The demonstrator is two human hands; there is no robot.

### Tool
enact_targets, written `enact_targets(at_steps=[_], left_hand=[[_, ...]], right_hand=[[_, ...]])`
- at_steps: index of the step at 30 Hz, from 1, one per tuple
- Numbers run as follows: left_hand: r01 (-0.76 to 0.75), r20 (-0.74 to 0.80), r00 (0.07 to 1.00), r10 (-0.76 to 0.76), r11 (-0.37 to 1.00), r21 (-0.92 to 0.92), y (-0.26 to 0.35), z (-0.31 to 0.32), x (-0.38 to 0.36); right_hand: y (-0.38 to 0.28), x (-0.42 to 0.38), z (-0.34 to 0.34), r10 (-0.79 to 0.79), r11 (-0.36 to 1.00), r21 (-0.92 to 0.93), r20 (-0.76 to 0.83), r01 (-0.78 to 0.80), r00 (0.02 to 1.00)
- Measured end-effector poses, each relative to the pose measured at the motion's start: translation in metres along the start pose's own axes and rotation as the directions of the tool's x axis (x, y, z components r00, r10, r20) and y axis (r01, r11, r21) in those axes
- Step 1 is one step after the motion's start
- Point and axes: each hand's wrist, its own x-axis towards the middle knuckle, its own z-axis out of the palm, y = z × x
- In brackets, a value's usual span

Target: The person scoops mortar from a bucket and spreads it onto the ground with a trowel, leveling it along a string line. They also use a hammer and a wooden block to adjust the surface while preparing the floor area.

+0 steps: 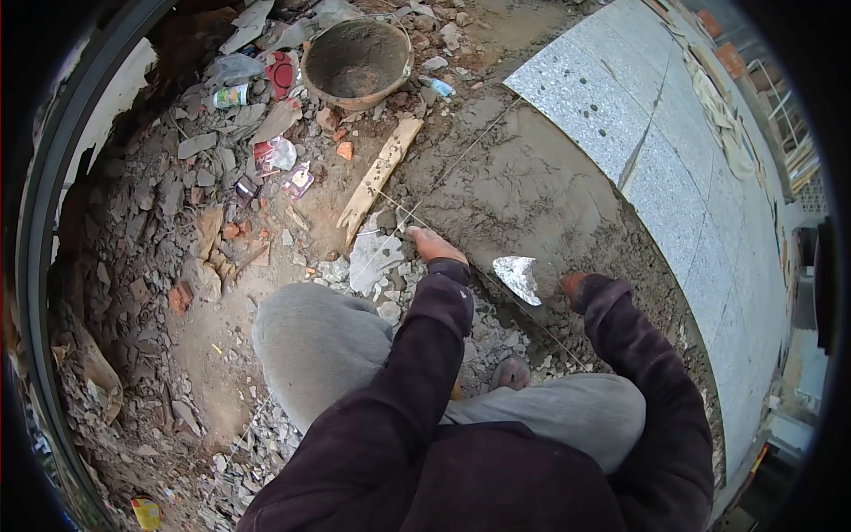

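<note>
My right hand (573, 287) is closed round a trowel (518, 278); its handle is hidden by the hand. The bright metal blade points left, low over the edge of the wet grey mortar (541, 186). My left hand (436, 246) is open, fingers stretched forward, at the mortar's left edge. Its fingertips are close to where two thin strings (474, 146) cross. One string runs on past the hand, along the mortar's edge, toward my foot.
A bucket (357, 99) with mortar-smeared walls stands at the back. Near it lies a wooden board (381, 182). Speckled grey slabs (678, 182) border the mortar on the right. Rubble (151, 222), brick pieces and litter cover the left side. A shoe (511, 373) shows between my knees.
</note>
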Motion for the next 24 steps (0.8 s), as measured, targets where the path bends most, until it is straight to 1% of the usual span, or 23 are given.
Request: enact_targets(at_steps=[1, 2, 4, 5, 6, 7, 8, 9, 12, 13, 14, 15, 16, 18, 20, 21, 24], left_hand=[[0.064, -0.021, 0.998, -0.064, 0.998, -0.011, 0.025, 0.023, -0.033], [-0.071, -0.051, 0.996, 0.07, 0.997, -0.015, 0.026, 0.018, -0.03], [-0.302, -0.086, 0.95, 0.301, 0.953, 0.011, 0.01, 0.01, -0.017], [-0.237, -0.079, 0.969, 0.234, 0.971, -0.03, 0.01, 0.006, -0.015], [-0.251, -0.095, 0.963, 0.252, 0.968, 0.021, 0.009, 0.003, -0.013], [-0.223, -0.099, 0.97, 0.221, 0.975, -0.011, 0.01, 0.006, -0.017], [-0.197, -0.102, 0.976, 0.192, 0.98, -0.04, 0.013, 0.01, -0.022], [-0.161, -0.09, 0.984, 0.156, 0.986, -0.048, 0.017, 0.018, -0.029], [-0.189, -0.114, 0.975, 0.189, 0.982, 0.018, 0.017, 0.019, -0.034], [-0.133, -0.084, 0.988, 0.13, 0.991, -0.025, 0.009, 0.009, -0.024], [-0.145, -0.093, 0.985, 0.145, 0.989, 0.004, 0.009, 0.007, -0.027], [-0.158, -0.094, 0.983, 0.161, 0.987, 0.037, 0.008, 0.007, -0.029], [-0.167, -0.092, 0.98, 0.174, 0.983, 0.077, 0.008, 0.007, -0.035], [-0.131, -0.149, 0.978, 0.144, 0.987, 0.095, 0.007, 0.021, -0.056], [-0.081, -0.175, 0.98, 0.099, 0.991, 0.11, 0.003, 0.034, -0.074], [-0.088, -0.152, 0.983, 0.098, 0.993, 0.073, -0.003, 0.034, -0.073], [-0.051, -0.157, 0.985, 0.067, 0.993, 0.105, -0.008, 0.039, -0.076]], right_hand=[[-0.007, -0.026, -0.025, 0.033, 0.998, -0.046, -0.055, -0.035, 0.998], [-0.011, -0.046, -0.045, 0.065, 0.993, -0.089, -0.107, -0.074, 0.992], [-0.027, -0.04, -0.065, 0.033, 0.991, -0.115, -0.282, -0.068, 0.959], [-0.035, -0.038, -0.077, 0.035, 0.99, -0.118, -0.369, -0.084, 0.929], [-0.044, -0.019, -0.08, -0.072, 0.983, -0.18, -0.49, -0.02, 0.869], [-0.057, 0.001, -0.089, -0.135, 0.971, -0.24, -0.538, 0.002, 0.832], [-0.073, 0.018, -0.103, -0.133, 0.969, -0.246, -0.517, 0.001, 0.845], [-0.086, 0.038, -0.115, -0.026, 0.984, -0.167, -0.463, -0.059, 0.886], [-0.076, 0.078, -0.115, 0.099, 0.982, -0.101, -0.431, -0.157, 0.897], [-0.072, 0.084, -0.118, 0.04, 0.978, -0.181, -0.307, -0.1, 0.951], [-0.068, 0.087, -0.117, -0.009, 0.968, -0.247, -0.174, -0.035, 0.985], [-0.064, 0.091, -0.116, -0.058, 0.955, -0.294, -0.038, 0.044, 0.998], [-0.061, 0.089, -0.109, -0.083, 0.951, -0.296, 0.042, 0.091, 0.996], [-0.061, 0.075, -0.092, -0.079, 0.965, -0.244, 0.076, 0.095, 0.994], [-0.06, 0.059, -0.072, -0.061, 0.98, -0.183, 0.065, 0.072, 0.996], [-0.058, 0.051, -0.061, -0.05, 0.987, -0.153, 0.063, 0.06, 0.997], [-0.045, 0.031, -0.029, 0.0, 0.996, -0.091, 0.065, 0.006, 0.998]])
